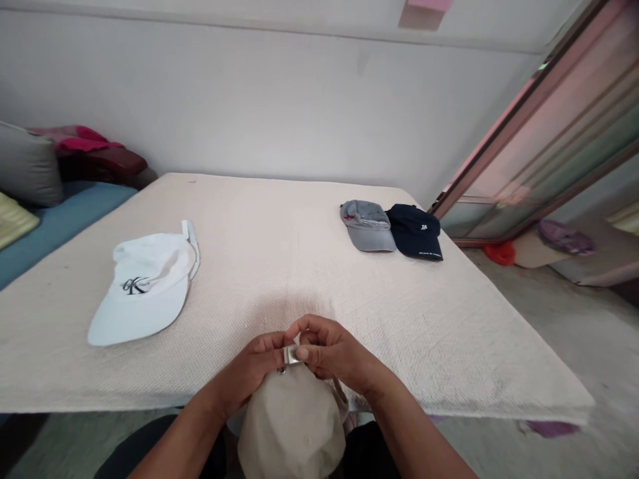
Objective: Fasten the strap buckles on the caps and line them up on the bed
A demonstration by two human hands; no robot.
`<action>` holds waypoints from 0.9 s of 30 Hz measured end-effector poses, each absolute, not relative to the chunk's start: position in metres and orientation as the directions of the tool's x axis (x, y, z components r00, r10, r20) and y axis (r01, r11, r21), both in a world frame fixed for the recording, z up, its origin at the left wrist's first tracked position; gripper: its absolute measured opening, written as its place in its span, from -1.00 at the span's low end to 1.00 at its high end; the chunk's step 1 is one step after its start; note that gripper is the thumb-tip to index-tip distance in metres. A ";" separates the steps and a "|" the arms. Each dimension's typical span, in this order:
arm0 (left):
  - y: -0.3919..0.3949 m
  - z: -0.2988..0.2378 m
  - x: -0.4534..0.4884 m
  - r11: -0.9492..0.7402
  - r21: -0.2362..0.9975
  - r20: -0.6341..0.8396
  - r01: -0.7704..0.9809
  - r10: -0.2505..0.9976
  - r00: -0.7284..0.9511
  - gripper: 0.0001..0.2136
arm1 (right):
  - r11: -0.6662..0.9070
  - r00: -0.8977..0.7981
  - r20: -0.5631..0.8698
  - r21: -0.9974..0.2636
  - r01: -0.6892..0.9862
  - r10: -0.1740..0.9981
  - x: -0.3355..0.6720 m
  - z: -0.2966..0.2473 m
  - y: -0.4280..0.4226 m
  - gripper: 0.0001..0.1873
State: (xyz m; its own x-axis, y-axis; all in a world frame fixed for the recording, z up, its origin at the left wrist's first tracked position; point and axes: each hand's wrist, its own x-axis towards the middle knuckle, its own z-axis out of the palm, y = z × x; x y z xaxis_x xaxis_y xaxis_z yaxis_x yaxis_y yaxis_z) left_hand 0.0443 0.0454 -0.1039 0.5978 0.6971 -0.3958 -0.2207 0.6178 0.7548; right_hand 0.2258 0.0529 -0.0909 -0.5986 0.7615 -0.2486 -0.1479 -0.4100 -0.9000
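A beige baseball cap hangs at the near edge of the table, its back strap and metal buckle turned up toward me. My left hand is closed on the strap just left of the buckle. From the other side, my right hand pinches the strap at the buckle, thumb laid on the metal. The strap's loose end is hidden by the fingers. To the left lies a white cap with black lettering and its strap sticking up.
A grey cap and a navy cap lie side by side at the table's far right. A pale textured cloth covers the table. A wall stands behind, a blue seat with cushions at left, a glass-panelled frame at right.
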 end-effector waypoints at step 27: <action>0.047 -0.097 0.037 0.533 0.823 -0.385 -0.194 0.776 0.500 -0.86 | 0.039 -0.467 -0.059 -0.980 0.197 0.882 0.226 -0.087 0.051 -0.83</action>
